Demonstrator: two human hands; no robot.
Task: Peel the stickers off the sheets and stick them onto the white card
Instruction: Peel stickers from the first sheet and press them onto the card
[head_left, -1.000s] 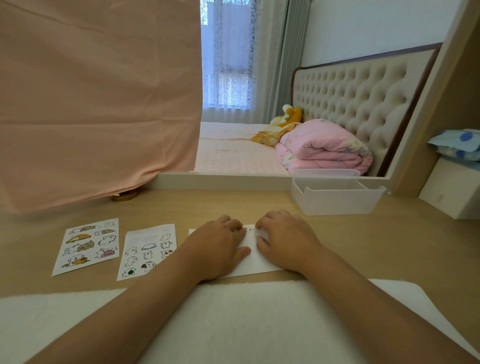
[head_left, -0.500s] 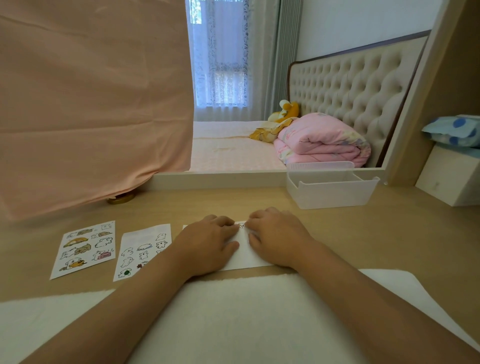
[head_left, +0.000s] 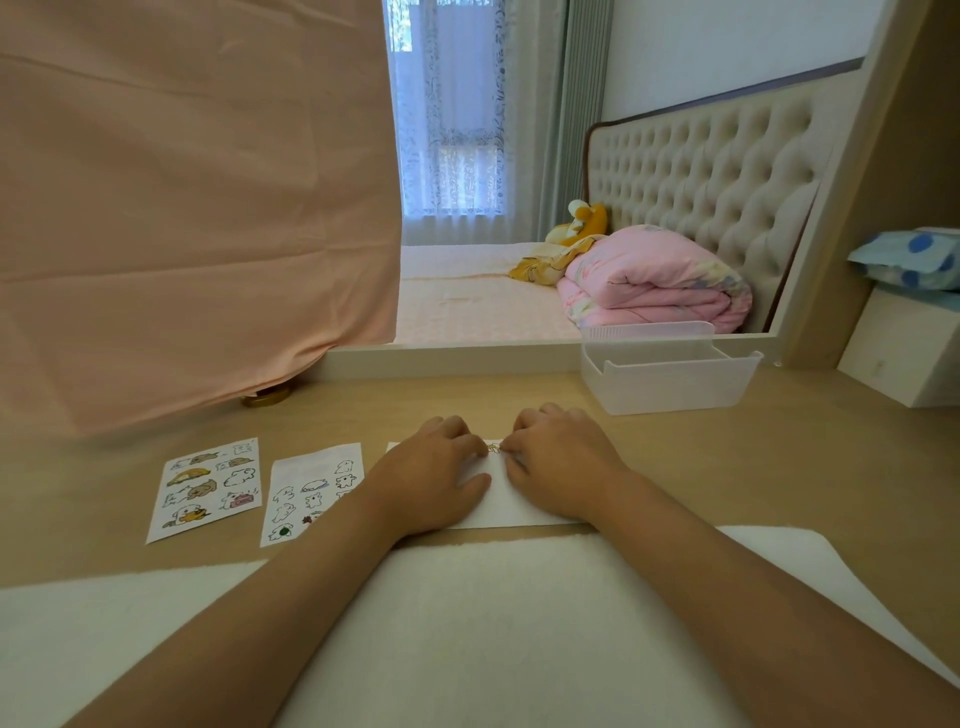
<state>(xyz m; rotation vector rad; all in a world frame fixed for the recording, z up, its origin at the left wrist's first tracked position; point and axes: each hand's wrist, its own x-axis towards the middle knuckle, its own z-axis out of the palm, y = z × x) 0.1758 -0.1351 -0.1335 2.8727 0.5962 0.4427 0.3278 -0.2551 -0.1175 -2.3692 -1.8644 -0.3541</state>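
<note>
Both hands sit in the centre of the frame on the white card (head_left: 498, 501), and I judge a sticker is being set down there. The left hand (head_left: 431, 478) lies on the card's left half with its thumb stretched flat, which I take as weighting the thin card so it cannot slide on the smooth wooden desk (head_left: 779, 467). Its fingers are bent and close together, their tips meeting those of the right hand (head_left: 563, 465) over a small drawn sticker (head_left: 494, 448) at the card's far edge. From here I cannot tell whether those tips pinch the sticker or press it down.

The two sticker sheets wait at lower left, flat and glossy, just apart from each other. The fuller sheet (head_left: 208, 488) shows brown and white cartoon animals. The nearer sheet (head_left: 309, 493), partly under the left forearm, has blank patches near its top. A soft white mat (head_left: 493, 623) pads both forearms along the bottom of the frame.
</note>
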